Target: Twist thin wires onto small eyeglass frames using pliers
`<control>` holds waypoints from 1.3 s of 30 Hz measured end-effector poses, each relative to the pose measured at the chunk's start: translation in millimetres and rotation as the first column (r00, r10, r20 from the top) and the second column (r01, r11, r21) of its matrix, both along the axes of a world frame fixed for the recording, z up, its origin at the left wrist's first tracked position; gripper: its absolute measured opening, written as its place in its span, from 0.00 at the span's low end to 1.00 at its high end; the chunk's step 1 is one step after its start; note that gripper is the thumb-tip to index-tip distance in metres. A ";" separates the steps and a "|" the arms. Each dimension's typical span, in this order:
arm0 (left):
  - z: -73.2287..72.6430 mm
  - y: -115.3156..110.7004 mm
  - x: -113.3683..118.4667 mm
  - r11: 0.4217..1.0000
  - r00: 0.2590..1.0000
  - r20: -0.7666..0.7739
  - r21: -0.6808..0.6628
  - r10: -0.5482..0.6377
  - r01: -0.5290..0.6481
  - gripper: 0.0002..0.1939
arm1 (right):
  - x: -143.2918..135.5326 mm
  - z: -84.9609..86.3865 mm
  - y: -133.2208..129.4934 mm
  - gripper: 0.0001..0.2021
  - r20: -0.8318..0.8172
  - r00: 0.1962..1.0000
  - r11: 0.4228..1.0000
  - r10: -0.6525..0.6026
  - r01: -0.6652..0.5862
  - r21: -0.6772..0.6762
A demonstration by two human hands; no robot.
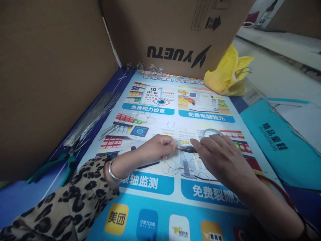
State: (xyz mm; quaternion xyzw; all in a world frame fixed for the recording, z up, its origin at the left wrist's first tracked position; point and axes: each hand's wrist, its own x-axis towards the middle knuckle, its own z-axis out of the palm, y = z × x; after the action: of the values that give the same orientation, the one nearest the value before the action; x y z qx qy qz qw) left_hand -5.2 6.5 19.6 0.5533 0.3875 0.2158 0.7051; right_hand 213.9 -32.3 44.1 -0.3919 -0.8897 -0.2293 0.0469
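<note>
Near the middle of the printed poster sheet [160, 197], my left hand [163, 146] pinches a thin wire, its fingers closed. Dark-jawed pliers [187, 149] reach from my right hand [220, 155] to the wire at my left fingertips. My right hand is wrapped round the pliers, whose handles are mostly hidden under the palm. Thin bent wire pieces [173, 167] lie on the sheet just below the hands, and a wire loop [147, 117] rests further up it. A small curved wire [171, 125] is above my left hand.
Teal-handled cutters [69, 160] and a bundle of straight wires [91, 115] lie at the left. Cardboard boxes [160, 30] stand at the back and left. A yellow bag [225, 75] and a teal bag [278, 144] sit at the right. Tangled wire scraps [146, 68] lie against the back box.
</note>
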 end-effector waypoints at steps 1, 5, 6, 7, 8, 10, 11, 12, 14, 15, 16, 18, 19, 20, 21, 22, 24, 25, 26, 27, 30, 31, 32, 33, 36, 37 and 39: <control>0.0 0.2 -0.3 1.000 1.000 0.002 0.005 -0.009 0.009 0.05 | 0.2 -0.4 0.1 0.13 -0.003 1.000 1.000 0.002 -0.002 -0.004; 0.3 0.5 -1.1 0.999 1.000 -0.007 0.044 -0.028 0.028 0.05 | 0.8 -1.9 0.6 0.13 0.004 1.000 1.000 -0.004 0.004 -0.017; 0.3 0.5 -1.2 0.998 1.000 -0.009 0.048 -0.027 0.027 0.04 | 0.9 -2.1 0.6 0.13 0.010 1.000 1.000 -0.007 0.007 -0.020; 0.3 0.5 -1.2 0.999 1.000 -0.010 0.047 -0.027 0.027 0.04 | 1.0 -2.3 0.5 0.13 0.015 1.000 1.000 -0.009 0.009 -0.024; 0.2 0.4 -1.1 0.999 1.000 -0.009 0.040 -0.027 0.027 0.04 | 1.1 -2.4 0.4 0.13 0.019 1.000 1.000 -0.010 0.010 -0.024; -0.3 0.2 -0.8 1.000 1.000 -0.001 0.013 -0.027 0.027 0.04 | 1.1 -2.6 -0.1 0.13 0.024 1.000 1.000 -0.007 0.008 -0.026; -0.7 0.2 -0.7 1.000 1.000 0.004 -0.002 -0.026 0.026 0.04 | 1.1 -2.7 -0.3 0.12 0.026 1.000 1.000 -0.006 0.006 -0.028; -1.3 0.1 -0.6 1.000 1.000 0.007 -0.017 -0.023 0.023 0.04 | 1.0 -2.8 -0.5 0.13 0.027 1.000 0.999 -0.004 0.005 -0.031; -2.6 0.0 -0.5 0.999 1.000 0.016 -0.039 -0.016 0.016 0.04 | 0.8 -2.9 -0.6 0.13 0.030 1.000 0.999 -0.007 0.008 -0.043; -3.2 0.0 -0.4 0.999 1.000 0.023 -0.045 -0.013 0.014 0.04 | 0.7 -2.9 -0.5 0.13 0.029 1.000 0.999 -0.008 0.010 -0.047; -3.8 0.1 -0.4 0.999 0.999 0.031 -0.047 -0.012 0.014 0.04 | 0.5 -3.0 -0.3 0.13 0.028 1.000 0.999 -0.008 0.010 -0.049; -4.2 0.3 -0.1 0.998 0.999 0.044 -0.054 -0.015 0.018 0.03 | 0.0 -3.1 0.4 0.13 0.027 1.000 0.998 -0.008 0.010 -0.056; -4.1 0.4 0.1 0.998 0.999 0.047 -0.059 -0.014 0.017 0.03 | -0.2 -3.1 0.8 0.13 0.027 1.000 0.998 -0.007 0.009 -0.061; -3.8 0.5 0.4 0.998 0.999 0.047 -0.067 -0.012 0.015 0.03 | -0.4 -3.1 1.1 0.13 0.026 1.000 0.998 -0.006 0.007 -0.065; -3.3 0.5 0.8 0.997 0.999 0.045 -0.077 -0.007 0.011 0.03 | -0.6 -3.2 1.3 0.13 0.026 1.000 0.998 -0.006 0.007 -0.069; -2.8 0.5 1.1 0.996 0.999 0.042 -0.087 -0.002 0.005 0.03 | -0.7 -3.1 1.5 0.13 0.025 1.000 0.997 -0.005 0.007 -0.072; -2.5 0.4 1.5 0.995 0.999 0.038 -0.100 0.005 -0.001 0.04 | -0.9 -3.0 1.5 0.12 0.024 1.000 0.997 -0.006 0.008 -0.077; -2.8 0.3 1.6 0.995 0.999 0.039 -0.102 0.004 0.000 0.04 | -1.0 -2.9 1.4 0.12 0.025 1.000 0.997 -0.009 0.011 -0.081; -3.5 0.3 1.5 0.995 0.999 0.043 -0.101 0.003 0.001 0.03 | -1.0 -2.8 1.4 0.12 0.026 1.000 0.996 -0.011 0.014 -0.086; -4.3 0.2 1.4 0.995 0.999 0.049 -0.099 0.002 0.003 0.03 | -0.9 -2.9 1.4 0.11 0.027 1.000 0.996 -0.013 0.015 -0.091; -6.4 -0.1 0.8 0.997 0.999 0.049 -0.075 -0.011 0.015 0.04 | -0.3 -4.0 1.9 0.11 0.016 1.000 0.995 -0.021 0.023 -0.098; -6.5 -0.3 0.7 0.998 0.999 0.039 -0.060 -0.016 0.019 0.04 | -0.1 -4.9 2.4 0.11 0.008 1.000 0.995 -0.023 0.023 -0.098; -6.1 -0.5 0.7 0.999 1.000 0.023 -0.041 -0.021 0.022 0.04 | 0.0 -6.2 3.1 0.11 -0.003 1.000 0.995 -0.024 0.023 -0.099; -5.4 -0.8 0.8 1.000 1.000 0.002 -0.018 -0.023 0.023 0.04 | 0.0 -7.7 4.0 0.11 -0.021 0.999 0.995 -0.024 0.022 -0.101; -3.0 -0.8 1.5 0.999 0.998 -0.056 0.048 0.005 -0.002 0.04 | -0.8 -13.6 7.0 0.10 -0.112 0.993 0.993 -0.031 0.017 -0.119; -2.7 -0.5 1.8 0.998 0.997 -0.067 0.058 0.024 -0.020 0.04 | -1.0 -15.7 8.0 0.10 -0.151 0.988 0.992 -0.040 0.021 -0.128; -3.3 0.6 2.3 0.997 0.995 -0.075 0.055 0.064 -0.060 0.03 | -1.0 -19.2 9.6 0.09 -0.222 0.973 0.989 -0.061 0.029 -0.145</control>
State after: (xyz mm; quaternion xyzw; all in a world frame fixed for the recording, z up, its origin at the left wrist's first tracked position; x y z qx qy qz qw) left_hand -2.8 7.1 16.3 0.5673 0.4252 0.2264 0.6679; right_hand 212.9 -22.6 24.9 -0.4380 -0.8834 -0.1212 0.1146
